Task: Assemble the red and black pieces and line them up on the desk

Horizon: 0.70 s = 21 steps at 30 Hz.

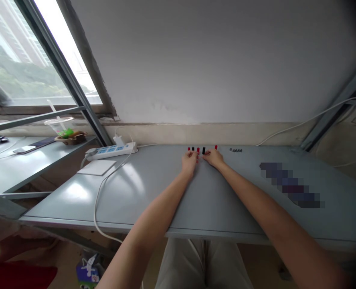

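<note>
My left hand (189,163) and my right hand (213,158) lie at the far side of a grey metal table (208,208), fingertips pointing toward each other. Just beyond them stands a short row of small red and black upright pieces (200,150), each too small to identify. A red speck shows by my left fingertips, and I cannot tell whether it is held. My right fingers are spread beside a black piece (203,150), apparently holding nothing. Several small dark screws (236,150) sit farther right.
A white power strip (111,151) with a plugged-in charger lies at the back left, its white cable (98,200) trailing over the table's front edge. A white square pad (96,167) lies nearby. A pixelated patch (289,185) covers part of the right side.
</note>
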Each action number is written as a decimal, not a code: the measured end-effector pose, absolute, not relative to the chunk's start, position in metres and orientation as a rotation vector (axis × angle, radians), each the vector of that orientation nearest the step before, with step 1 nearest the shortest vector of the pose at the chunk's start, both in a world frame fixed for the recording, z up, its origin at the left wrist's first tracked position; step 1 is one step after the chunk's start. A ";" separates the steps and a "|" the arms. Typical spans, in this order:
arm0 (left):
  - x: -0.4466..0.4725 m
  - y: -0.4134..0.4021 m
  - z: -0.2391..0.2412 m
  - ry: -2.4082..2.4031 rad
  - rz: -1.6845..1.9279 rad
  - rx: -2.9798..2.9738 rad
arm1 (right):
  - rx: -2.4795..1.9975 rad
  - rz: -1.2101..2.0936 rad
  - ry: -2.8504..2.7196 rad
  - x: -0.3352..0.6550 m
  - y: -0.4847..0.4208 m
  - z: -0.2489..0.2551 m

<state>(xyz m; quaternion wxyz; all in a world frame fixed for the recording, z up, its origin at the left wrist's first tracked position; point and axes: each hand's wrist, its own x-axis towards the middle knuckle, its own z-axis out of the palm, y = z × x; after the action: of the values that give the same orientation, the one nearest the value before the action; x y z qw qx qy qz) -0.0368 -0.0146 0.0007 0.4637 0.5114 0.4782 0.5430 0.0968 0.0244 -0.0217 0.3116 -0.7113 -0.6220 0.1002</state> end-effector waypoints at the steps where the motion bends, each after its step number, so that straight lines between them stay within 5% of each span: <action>1: -0.036 -0.013 -0.003 1.181 1.315 1.309 | -1.876 0.257 -1.657 0.101 0.022 -0.020; 10: -0.027 -0.027 -0.015 1.110 1.213 2.083 | -2.012 0.168 -1.558 0.164 0.013 -0.007; 21: -0.025 -0.029 -0.018 1.101 1.185 2.174 | -2.098 0.163 -1.530 0.165 0.029 -0.016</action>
<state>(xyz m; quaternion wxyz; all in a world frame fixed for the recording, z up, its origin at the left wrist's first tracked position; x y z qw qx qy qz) -0.0248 -0.0288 -0.0183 0.2144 0.7838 0.3968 0.4270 0.1645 0.0293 -0.0157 0.2665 -0.7773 -0.5667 0.0603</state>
